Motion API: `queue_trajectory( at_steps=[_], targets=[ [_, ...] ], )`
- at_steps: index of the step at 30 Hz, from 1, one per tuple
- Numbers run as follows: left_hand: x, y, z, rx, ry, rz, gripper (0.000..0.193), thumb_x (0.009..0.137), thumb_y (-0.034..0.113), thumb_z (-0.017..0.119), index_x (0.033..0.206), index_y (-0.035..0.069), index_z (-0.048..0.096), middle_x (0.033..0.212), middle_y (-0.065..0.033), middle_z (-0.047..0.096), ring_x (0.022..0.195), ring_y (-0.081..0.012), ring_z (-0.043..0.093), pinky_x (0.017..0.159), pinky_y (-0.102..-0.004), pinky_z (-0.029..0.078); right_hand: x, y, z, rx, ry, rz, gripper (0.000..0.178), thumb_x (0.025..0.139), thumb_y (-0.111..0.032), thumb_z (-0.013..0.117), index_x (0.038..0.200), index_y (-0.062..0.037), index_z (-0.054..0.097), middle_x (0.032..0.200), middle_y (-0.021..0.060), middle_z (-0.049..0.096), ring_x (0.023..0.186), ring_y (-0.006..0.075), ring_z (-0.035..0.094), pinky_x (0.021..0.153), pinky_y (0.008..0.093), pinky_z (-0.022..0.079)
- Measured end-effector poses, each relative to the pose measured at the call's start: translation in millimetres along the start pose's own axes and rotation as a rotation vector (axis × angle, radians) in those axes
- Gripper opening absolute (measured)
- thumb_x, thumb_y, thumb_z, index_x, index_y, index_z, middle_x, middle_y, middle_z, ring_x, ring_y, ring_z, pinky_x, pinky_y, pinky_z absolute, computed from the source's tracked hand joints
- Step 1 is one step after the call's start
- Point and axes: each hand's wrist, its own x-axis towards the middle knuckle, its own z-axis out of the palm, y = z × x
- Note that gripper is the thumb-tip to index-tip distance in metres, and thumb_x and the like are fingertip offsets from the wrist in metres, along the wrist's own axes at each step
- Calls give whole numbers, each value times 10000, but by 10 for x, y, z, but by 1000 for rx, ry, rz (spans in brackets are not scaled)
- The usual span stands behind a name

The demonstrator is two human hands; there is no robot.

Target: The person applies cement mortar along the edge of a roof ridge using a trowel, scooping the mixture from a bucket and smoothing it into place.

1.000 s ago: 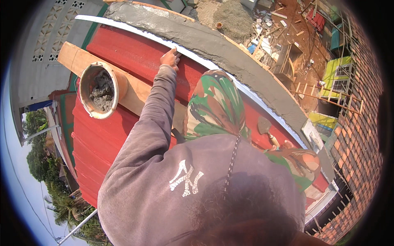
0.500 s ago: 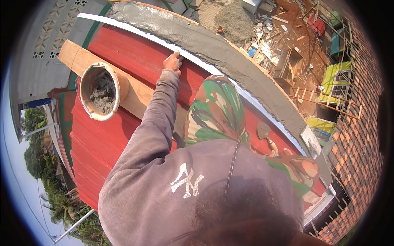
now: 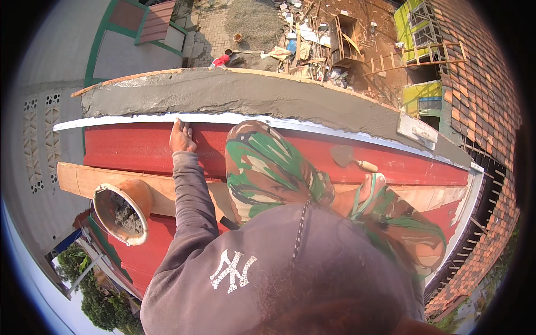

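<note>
My left hand [image 3: 183, 137] reaches forward to a long white strip [image 3: 223, 118], its fingers curled against the strip's near edge and closed on it. Along the strip's far side runs a band of wet grey mortar [image 3: 240, 92]. My right hand is out of sight, hidden by my body and knees. An orange bucket [image 3: 141, 195] holding grey mortar [image 3: 127, 218] stands tilted in the picture, left of my left forearm. To the right of my bent knee, a trowel [image 3: 341, 156] with a wooden handle lies on the red roof sheet [image 3: 209, 142], touched by neither hand.
A wooden plank [image 3: 75, 177] lies along the roof beside the bucket. On the mortar's right end rests a pale rectangular board [image 3: 417, 132]. Beyond the edge, far below, are debris [image 3: 312, 47], a wooden ladder [image 3: 416, 56] and a person in red headwear [image 3: 220, 61]. Tiled roofing [image 3: 474, 84] rises at right.
The whole view has turned, so the strip and mortar band now lie more level. My left hand stays at the strip, and the person below has come into view.
</note>
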Motion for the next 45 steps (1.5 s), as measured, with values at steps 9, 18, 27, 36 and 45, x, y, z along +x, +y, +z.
queue_trajectory(
  at_steps=[9,18,27,36,45],
  targets=[
    [30,64,-54,47,-26,-31,614,1103,324,602,1600,7,432,1604,-136,502,1515,-344,444,1258,-469,280,-368,179,557,14,143,12,576,1024,-340,701,1501,-62,537,1173,57,591,992,182,581,830,360,530],
    [-16,91,-92,70,-30,-30,574,1103,346,608,1560,23,480,1561,-106,539,1461,-315,490,1228,-441,315,-465,-53,680,-94,74,78,610,1018,-284,687,1549,-61,486,1338,80,551,1136,205,572,929,366,524],
    [48,99,-188,21,15,-63,520,1093,335,617,1506,30,530,1470,-89,600,1414,-301,529,1234,-454,297,-925,-876,538,-553,-285,381,652,1013,-228,672,1596,-59,435,1504,104,512,1279,228,562,1028,373,518],
    [-7,89,-77,20,-8,-48,634,1119,329,548,1641,23,357,1656,-149,426,1548,-346,378,1300,-491,215,-993,-1005,123,-61,-470,687,648,1010,-245,676,1592,-62,456,1567,135,546,1358,278,580,1153,453,461],
    [111,-9,-154,-14,32,-15,472,1104,310,585,1469,13,559,1370,-84,634,1400,-331,547,1218,-472,311,-1030,-1153,601,-650,-445,560,567,986,-289,705,1475,-42,558,1388,130,646,1223,264,636,1083,445,482]
  ],
)
